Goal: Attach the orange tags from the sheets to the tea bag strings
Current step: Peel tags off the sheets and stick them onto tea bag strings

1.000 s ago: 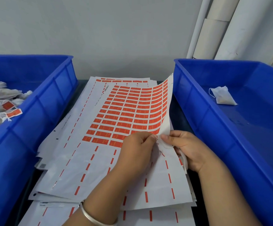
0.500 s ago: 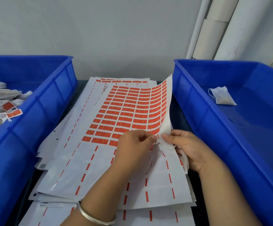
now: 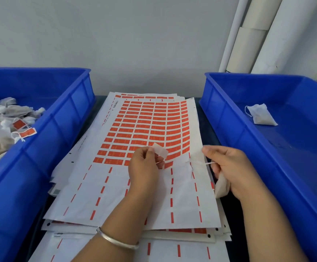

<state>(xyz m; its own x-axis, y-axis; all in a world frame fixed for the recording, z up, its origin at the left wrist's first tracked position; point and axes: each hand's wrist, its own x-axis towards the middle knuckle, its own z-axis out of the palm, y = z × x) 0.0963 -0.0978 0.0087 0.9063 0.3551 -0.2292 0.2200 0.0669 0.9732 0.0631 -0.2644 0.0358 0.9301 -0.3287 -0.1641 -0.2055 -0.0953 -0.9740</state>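
Now you have a tag [image 3: 160, 152] off the top sheet [image 3: 154, 133], pinched between the thumb and fingertips of your left hand [image 3: 144, 167], and it shows its pale back to you just above the sheet's lowest orange rows. Your right hand [image 3: 227, 167] sits at the sheet's right edge with its fingers curled round a tea bag [image 3: 221, 186], which hangs from the palm over the sheet's right margin, and thumb and forefinger pinch the string [image 3: 209, 163] so a short length points toward the tag. The step in hand looks to be the joining, so keep that bit of string taut and straight, and bring the sticky side of the tag to it, not the string to the tag. Lay the string across the middle of the tag, as far as I can judge where the fold line should fall, then fold the tag over it squarely so the edges meet. Hold the tag only by its corner, since glue touched by skin probably grips worse. Left of the sheet, the left bin [image 3: 46, 140] holds bags already tagged; right of the sheet, the right bin [image 3: 227, 118] holds one loose bag [image 3: 260, 115] without an orange tag.
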